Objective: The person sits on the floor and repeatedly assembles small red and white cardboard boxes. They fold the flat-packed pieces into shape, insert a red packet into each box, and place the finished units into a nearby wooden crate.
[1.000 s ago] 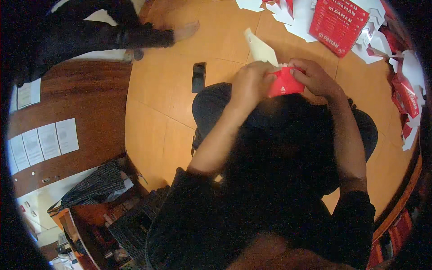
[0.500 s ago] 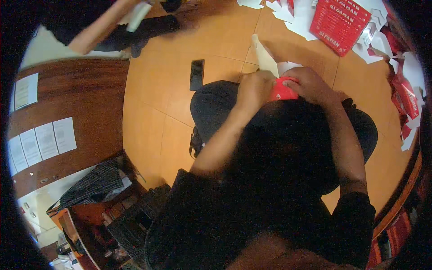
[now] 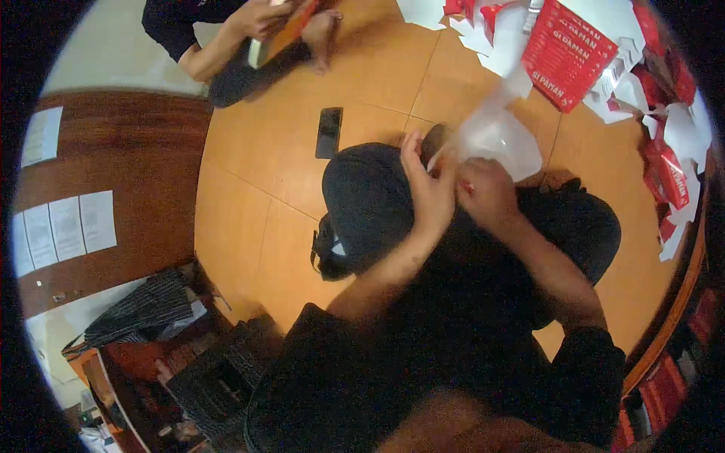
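Note:
Over my lap is a thin card piece [image 3: 502, 147], its white inner side showing and its upper part smeared by motion. My right hand [image 3: 487, 192] is closed on its lower edge, with a bit of red showing at the fingers. Beside its left edge, my left hand [image 3: 430, 185] has its fingers stretched upward and apart from the thumb. Whether the left fingertips touch the card is blurred. A dark phone [image 3: 328, 133] lies on the floor left of my knee.
A stack of red printed card sheets [image 3: 566, 57] lies at the far right, among white and red cut card pieces [image 3: 668, 177]. Across the floor at the far left, another person's hand [image 3: 264, 19] holds a red and orange flat item. A dark bag [image 3: 223, 377] is at the lower left.
The card piece has turned from its red side to its white side and swung up. My left fingers have loosened and straightened; my right hand moved lower. The other person's hands shifted right.

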A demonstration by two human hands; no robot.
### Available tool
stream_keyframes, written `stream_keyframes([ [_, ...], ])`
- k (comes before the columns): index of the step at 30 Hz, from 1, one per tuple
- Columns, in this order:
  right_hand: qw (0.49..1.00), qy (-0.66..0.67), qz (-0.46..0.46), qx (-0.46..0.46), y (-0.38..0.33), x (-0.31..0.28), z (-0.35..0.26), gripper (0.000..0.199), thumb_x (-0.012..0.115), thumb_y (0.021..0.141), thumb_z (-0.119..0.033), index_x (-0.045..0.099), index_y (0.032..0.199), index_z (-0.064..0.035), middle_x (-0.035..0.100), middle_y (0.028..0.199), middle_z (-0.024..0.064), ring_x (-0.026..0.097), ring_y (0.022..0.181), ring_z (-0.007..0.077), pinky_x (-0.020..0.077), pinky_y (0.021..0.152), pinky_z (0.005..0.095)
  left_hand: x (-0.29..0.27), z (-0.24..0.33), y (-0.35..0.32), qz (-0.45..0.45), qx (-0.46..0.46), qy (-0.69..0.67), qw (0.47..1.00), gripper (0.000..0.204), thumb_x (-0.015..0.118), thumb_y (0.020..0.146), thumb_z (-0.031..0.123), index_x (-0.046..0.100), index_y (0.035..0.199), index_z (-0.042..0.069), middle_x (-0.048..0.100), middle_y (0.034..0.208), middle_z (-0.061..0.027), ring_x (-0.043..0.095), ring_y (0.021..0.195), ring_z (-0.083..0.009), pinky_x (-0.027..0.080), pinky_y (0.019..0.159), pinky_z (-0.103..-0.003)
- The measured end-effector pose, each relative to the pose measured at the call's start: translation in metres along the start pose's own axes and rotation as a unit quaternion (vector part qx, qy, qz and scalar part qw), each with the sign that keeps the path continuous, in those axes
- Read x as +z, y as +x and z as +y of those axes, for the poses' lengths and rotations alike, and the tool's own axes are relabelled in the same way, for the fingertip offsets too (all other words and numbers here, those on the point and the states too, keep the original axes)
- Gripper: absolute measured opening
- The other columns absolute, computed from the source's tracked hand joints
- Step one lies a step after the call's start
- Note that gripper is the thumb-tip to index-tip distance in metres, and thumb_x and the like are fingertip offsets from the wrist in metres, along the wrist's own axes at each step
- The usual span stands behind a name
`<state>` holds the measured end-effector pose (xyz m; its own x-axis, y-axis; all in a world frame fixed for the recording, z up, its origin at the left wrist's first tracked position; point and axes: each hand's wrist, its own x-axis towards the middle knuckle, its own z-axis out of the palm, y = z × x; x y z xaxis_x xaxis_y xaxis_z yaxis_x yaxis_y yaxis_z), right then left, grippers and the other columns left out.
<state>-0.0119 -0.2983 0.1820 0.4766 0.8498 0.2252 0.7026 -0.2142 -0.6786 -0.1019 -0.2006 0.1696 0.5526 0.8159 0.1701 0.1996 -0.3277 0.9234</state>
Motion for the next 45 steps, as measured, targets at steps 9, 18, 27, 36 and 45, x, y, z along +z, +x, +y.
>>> stream_keyframes([
  [9, 0.993, -0.043, 0.114, -0.009, -0.034, -0.001, -0.063, 0.015, 0.07, 0.076, -0.017, 0.065, 0.086, -0.0069, 0.063, 0.08, 0.0071, 0.059, 0.08, 0.0293, 0.0415, 0.07, 0.043, -0.035, 0.014, -0.025, -0.054, -0.024, -0.094, 0.994, 0.049, 0.067, 0.089, 0.009, 0.047, 0.133, 0.003, 0.051, 0.129, -0.0099, 0.051, 0.116, -0.022, 0.041, 0.102, -0.035],
  [18, 0.953, 0.013, 0.286, 0.103, -0.103, -0.071, -0.066, 0.035, 0.064, 0.089, -0.019, 0.056, 0.12, -0.0038, 0.057, 0.118, 0.0149, 0.052, 0.113, 0.027, 0.0386, 0.102, 0.0399, -0.105, 0.022, -0.031, -0.226, -0.187, -0.22, 0.93, 0.041, 0.058, 0.095, 0.021, 0.054, 0.132, 0.004, 0.056, 0.131, -0.0123, 0.05, 0.124, -0.022, 0.038, 0.107, -0.035],
  [27, 0.79, 0.523, 0.132, 0.291, -0.138, -0.057, -0.071, 0.072, 0.051, 0.095, -0.048, 0.035, 0.145, 0.0013, 0.034, 0.153, 0.0187, 0.04, 0.136, 0.0296, 0.0327, 0.112, 0.0406, -0.124, 0.015, -0.075, -0.438, -0.115, -0.142, 0.88, 0.056, 0.065, 0.09, 0.023, 0.046, 0.139, 0.003, 0.032, 0.153, -0.0147, 0.03, 0.143, -0.0277, 0.025, 0.117, -0.04],
  [36, 0.805, 0.539, 0.096, 0.228, -0.139, -0.059, -0.071, 0.057, 0.045, 0.101, -0.035, 0.043, 0.14, 0.0067, 0.036, 0.153, 0.0159, 0.039, 0.137, 0.0275, 0.0295, 0.113, 0.038, -0.144, 0.021, -0.071, -0.431, -0.123, -0.2, 0.872, 0.054, 0.06, 0.094, 0.035, 0.05, 0.137, 0.005, 0.035, 0.15, -0.0165, 0.029, 0.142, -0.0274, 0.023, 0.117, -0.04],
  [45, 0.828, 0.511, 0.044, 0.228, -0.122, -0.056, -0.077, 0.051, 0.047, 0.101, -0.03, 0.046, 0.139, 0.0031, 0.037, 0.153, 0.0127, 0.046, 0.131, 0.0203, 0.0324, 0.111, 0.0345, -0.136, 0.029, -0.049, -0.392, -0.13, -0.25, 0.876, 0.032, 0.057, 0.096, 0.023, 0.062, 0.119, 0.002, 0.056, 0.126, -0.0099, 0.054, 0.113, -0.0196, 0.042, 0.098, -0.031],
])
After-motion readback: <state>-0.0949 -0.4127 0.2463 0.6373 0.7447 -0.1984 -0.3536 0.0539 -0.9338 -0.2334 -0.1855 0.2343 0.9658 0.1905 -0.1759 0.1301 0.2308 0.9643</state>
